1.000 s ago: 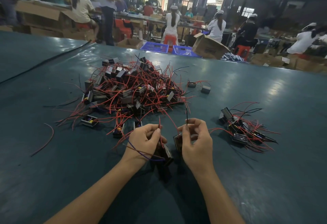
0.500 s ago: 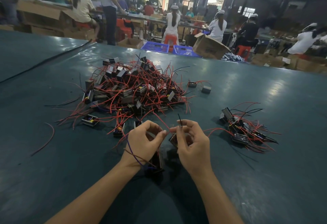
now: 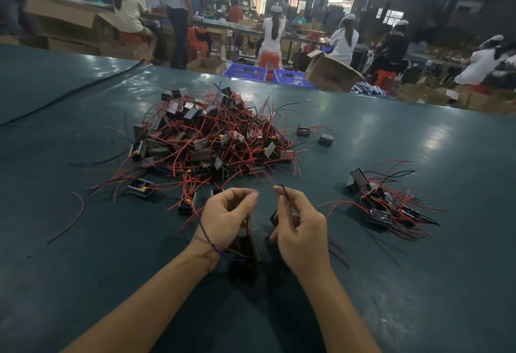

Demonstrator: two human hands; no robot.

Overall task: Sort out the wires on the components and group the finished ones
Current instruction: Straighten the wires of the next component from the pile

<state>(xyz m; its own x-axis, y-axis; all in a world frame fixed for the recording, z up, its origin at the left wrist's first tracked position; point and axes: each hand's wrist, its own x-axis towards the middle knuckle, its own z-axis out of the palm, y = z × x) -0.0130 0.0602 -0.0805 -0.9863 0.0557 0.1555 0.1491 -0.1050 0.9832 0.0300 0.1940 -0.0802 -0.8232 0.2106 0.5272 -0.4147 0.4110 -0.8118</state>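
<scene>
The left hand (image 3: 226, 218) has a narrow grip: its thumb and first finger pinch a thin red wire (image 3: 249, 220). The right hand (image 3: 303, 230) has a narrow grip too and pinches a black wire (image 3: 284, 191) that pokes up past its fingertips. A dark component (image 3: 250, 245) hangs low between the two hands, by the left wrist. A blue thread (image 3: 208, 236) goes round that wrist. Both hands are just in front of the big pile (image 3: 212, 140) of components with red and black wires, on the dark green surface (image 3: 418, 283). To the right of the big pile and well apart from it lies a small pile (image 3: 385, 202). Two single parts (image 3: 325, 139) lie just beside the big pile's right edge. One loose wire (image 3: 71, 221) lies to the front left of the big pile. Far behind the big pile, people sit among cardboard boxes (image 3: 331, 73).
</scene>
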